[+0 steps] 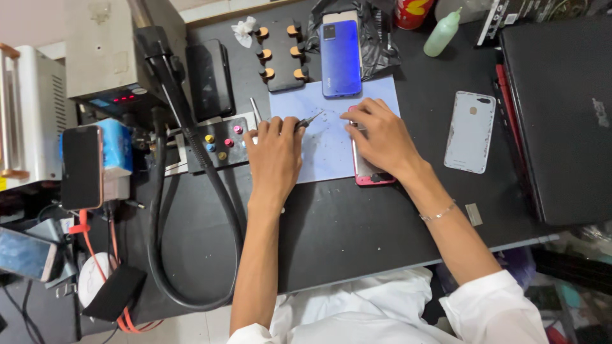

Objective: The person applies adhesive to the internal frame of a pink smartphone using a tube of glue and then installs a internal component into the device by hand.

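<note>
The bench (357,223) is carrying the whole job, its dark top keeping small parts easy to spot. A closed laptop (564,121) is lying at the right edge, pushed aside from the working area, and a grey station (105,51) with a red display is standing at the far left, its black hose (191,191) looping down past the front edge. A pale blue mat (325,146) is sitting in the middle, apparently serving as a clean work surface. A blue phone (340,57) is lying face down across the mat's far edge, and a white back cover (470,131) is lying well apart to the right, out of the way. The pink phone (366,173) is resting on the mat's right part, and the right hand (382,140) is pressing down flat over it, fingers spread rather than curled, evidently to steady it; only the near end and one side are showing beneath the palm. The left hand (275,156) is closed around the tweezers (310,120), pinching them in the fingers with the tips pointing toward the phone's far corner, just beside the right fingers but not touching the phone. A small tray (220,143) with coloured caps is sitting just beside the left hand.
</note>
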